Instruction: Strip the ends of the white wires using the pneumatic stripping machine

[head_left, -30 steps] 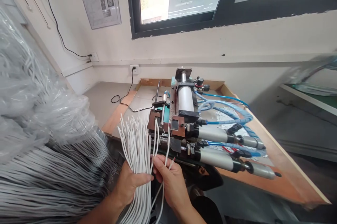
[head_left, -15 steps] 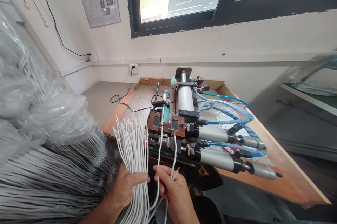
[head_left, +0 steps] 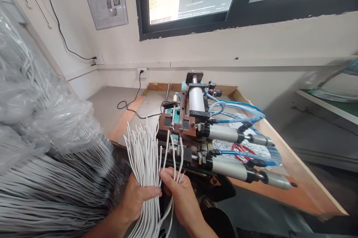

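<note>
My left hand (head_left: 140, 197) is wrapped around a thick bundle of white cables (head_left: 144, 156), their cut ends fanned upward. Close beside it, my right hand (head_left: 180, 195) pinches a few separate white cables (head_left: 174, 156) between thumb and fingers. The tips of these cables stand just in front of the brown jaw plates (head_left: 188, 126) of a pneumatic machine (head_left: 196, 99); whether any tip touches the jaws I cannot tell. A short cable end with a reddish tip sticks out by my right hand.
Silver air cylinders (head_left: 232, 169) and blue hoses (head_left: 240, 120) extend right across the wood-edged bench (head_left: 307, 193). To the left lies a large pile of grey-white cables (head_left: 56, 189), partly under clear plastic (head_left: 50, 119). A black cord (head_left: 134, 112) runs over the bench to a wall socket.
My right hand has shifted slightly left, and another cable now stands apart beside the bundle. The machine's upper and lower jaw plates have separated, and the cable tips have come away from them.
</note>
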Demonstrator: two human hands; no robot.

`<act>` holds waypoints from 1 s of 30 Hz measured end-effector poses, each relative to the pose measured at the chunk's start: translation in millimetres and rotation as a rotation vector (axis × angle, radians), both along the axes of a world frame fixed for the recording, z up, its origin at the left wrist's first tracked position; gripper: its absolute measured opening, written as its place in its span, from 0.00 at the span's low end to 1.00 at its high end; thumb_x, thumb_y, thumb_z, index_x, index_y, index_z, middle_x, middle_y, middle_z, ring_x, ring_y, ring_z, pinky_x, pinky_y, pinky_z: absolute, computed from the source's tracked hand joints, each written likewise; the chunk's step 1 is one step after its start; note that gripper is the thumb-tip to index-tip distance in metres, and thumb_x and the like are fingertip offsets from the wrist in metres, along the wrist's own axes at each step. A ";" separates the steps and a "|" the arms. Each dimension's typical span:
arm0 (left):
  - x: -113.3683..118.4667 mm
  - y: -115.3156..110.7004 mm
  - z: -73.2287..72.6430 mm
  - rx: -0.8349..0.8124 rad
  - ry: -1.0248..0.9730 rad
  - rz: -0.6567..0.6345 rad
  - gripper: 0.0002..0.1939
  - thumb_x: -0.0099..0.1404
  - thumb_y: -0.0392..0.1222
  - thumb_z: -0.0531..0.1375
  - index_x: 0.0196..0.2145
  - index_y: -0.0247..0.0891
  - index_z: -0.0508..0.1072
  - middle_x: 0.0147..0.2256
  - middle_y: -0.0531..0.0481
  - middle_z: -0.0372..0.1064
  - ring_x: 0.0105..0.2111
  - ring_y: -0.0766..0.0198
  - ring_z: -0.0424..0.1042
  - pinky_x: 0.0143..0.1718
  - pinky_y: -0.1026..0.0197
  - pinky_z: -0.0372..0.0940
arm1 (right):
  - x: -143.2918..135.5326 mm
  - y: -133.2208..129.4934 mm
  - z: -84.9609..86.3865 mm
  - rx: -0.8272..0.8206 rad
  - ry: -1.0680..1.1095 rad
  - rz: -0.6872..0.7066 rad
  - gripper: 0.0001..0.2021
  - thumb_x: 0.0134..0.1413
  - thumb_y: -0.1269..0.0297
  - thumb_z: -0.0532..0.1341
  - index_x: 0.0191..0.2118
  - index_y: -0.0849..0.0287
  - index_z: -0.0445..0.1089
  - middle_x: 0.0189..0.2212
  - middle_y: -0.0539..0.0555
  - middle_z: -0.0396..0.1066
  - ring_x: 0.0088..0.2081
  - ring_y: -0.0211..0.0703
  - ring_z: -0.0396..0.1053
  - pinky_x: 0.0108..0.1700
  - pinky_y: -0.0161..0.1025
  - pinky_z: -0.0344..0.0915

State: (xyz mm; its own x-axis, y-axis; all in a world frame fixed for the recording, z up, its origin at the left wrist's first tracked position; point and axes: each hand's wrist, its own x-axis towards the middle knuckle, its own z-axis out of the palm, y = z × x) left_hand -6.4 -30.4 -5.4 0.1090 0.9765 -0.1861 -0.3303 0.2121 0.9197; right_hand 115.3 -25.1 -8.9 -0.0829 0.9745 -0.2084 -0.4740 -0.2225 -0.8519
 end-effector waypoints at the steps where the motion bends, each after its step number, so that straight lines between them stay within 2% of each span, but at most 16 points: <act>1: 0.1 0.5 0.9 0.007 -0.003 0.006 0.16 0.41 0.27 0.63 0.32 0.34 0.73 0.25 0.51 0.72 0.27 0.62 0.69 0.31 0.61 0.63 | -0.2 -1.7 0.0 0.020 -0.023 -0.055 0.13 0.38 0.56 0.66 0.20 0.63 0.70 0.14 0.46 0.56 0.18 0.31 0.51 0.20 0.31 0.49; 3: 0.2 1.7 2.2 0.008 -0.007 0.019 0.16 0.40 0.27 0.63 0.32 0.34 0.74 0.26 0.50 0.73 0.27 0.61 0.69 0.32 0.60 0.64 | 0.3 -4.6 -1.3 -0.008 -0.027 -0.135 0.13 0.37 0.55 0.66 0.22 0.62 0.72 0.16 0.48 0.61 0.20 0.33 0.55 0.22 0.31 0.52; 5: 0.3 3.0 2.7 -0.016 0.002 0.030 0.13 0.40 0.27 0.63 0.28 0.33 0.74 0.23 0.51 0.72 0.25 0.62 0.69 0.30 0.61 0.64 | 1.3 -5.4 -4.0 -0.067 -0.017 -0.175 0.13 0.36 0.55 0.66 0.23 0.62 0.73 0.16 0.48 0.62 0.19 0.33 0.56 0.22 0.32 0.53; 8: 0.4 4.1 2.1 -0.069 0.023 0.052 0.08 0.39 0.28 0.63 0.23 0.32 0.73 0.19 0.51 0.71 0.21 0.63 0.68 0.25 0.63 0.63 | 2.6 -2.8 -7.7 -0.120 -0.010 -0.183 0.14 0.34 0.56 0.67 0.20 0.63 0.72 0.13 0.47 0.60 0.16 0.31 0.52 0.19 0.31 0.50; 15: 1.1 5.5 1.0 -0.106 0.012 0.103 0.09 0.38 0.29 0.63 0.22 0.32 0.72 0.18 0.52 0.70 0.19 0.64 0.67 0.22 0.63 0.62 | 4.4 5.8 -7.4 -0.168 0.076 -0.163 0.13 0.33 0.58 0.68 0.20 0.64 0.71 0.12 0.45 0.59 0.15 0.28 0.51 0.18 0.29 0.46; 17: 1.7 6.5 1.8 -0.091 0.025 0.096 0.09 0.38 0.29 0.63 0.23 0.32 0.72 0.18 0.52 0.69 0.18 0.65 0.67 0.22 0.63 0.62 | 4.4 7.2 -7.3 -0.171 0.082 -0.130 0.13 0.35 0.57 0.67 0.22 0.63 0.72 0.12 0.45 0.58 0.15 0.28 0.51 0.18 0.29 0.46; 19: 2.4 7.4 3.9 -0.064 0.038 0.083 0.10 0.39 0.29 0.63 0.24 0.32 0.73 0.19 0.52 0.70 0.19 0.65 0.66 0.22 0.63 0.62 | 3.7 7.4 -7.7 -0.143 0.072 -0.028 0.12 0.37 0.57 0.66 0.25 0.63 0.72 0.13 0.46 0.60 0.16 0.30 0.53 0.19 0.30 0.49; 21: 3.1 8.0 7.2 -0.021 0.038 0.047 0.10 0.40 0.28 0.63 0.26 0.32 0.73 0.21 0.52 0.71 0.22 0.64 0.67 0.26 0.63 0.62 | 2.6 6.0 -8.4 -0.082 0.017 0.059 0.12 0.38 0.57 0.66 0.26 0.63 0.73 0.14 0.47 0.63 0.17 0.32 0.55 0.21 0.31 0.52; 22: 3.2 8.3 8.9 -0.001 0.031 0.030 0.11 0.41 0.28 0.63 0.27 0.32 0.74 0.22 0.52 0.71 0.24 0.63 0.68 0.28 0.63 0.63 | 2.1 4.7 -8.9 -0.045 -0.027 0.057 0.12 0.38 0.58 0.66 0.24 0.63 0.73 0.15 0.48 0.64 0.18 0.33 0.56 0.22 0.32 0.53; 26: 2.0 10.6 13.4 -0.011 0.046 0.061 0.10 0.41 0.27 0.63 0.25 0.33 0.74 0.23 0.53 0.72 0.26 0.63 0.68 0.30 0.62 0.62 | 1.3 0.2 -11.7 0.048 -0.135 -0.187 0.10 0.37 0.59 0.66 0.25 0.61 0.74 0.20 0.50 0.68 0.22 0.36 0.60 0.25 0.34 0.56; 30: 0.6 16.8 15.2 -0.093 0.060 0.094 0.06 0.40 0.29 0.64 0.22 0.32 0.73 0.18 0.52 0.70 0.21 0.62 0.69 0.25 0.61 0.63 | 1.1 5.3 -10.9 -0.048 -0.031 -0.281 0.11 0.36 0.59 0.67 0.26 0.61 0.73 0.18 0.49 0.68 0.20 0.35 0.60 0.25 0.33 0.58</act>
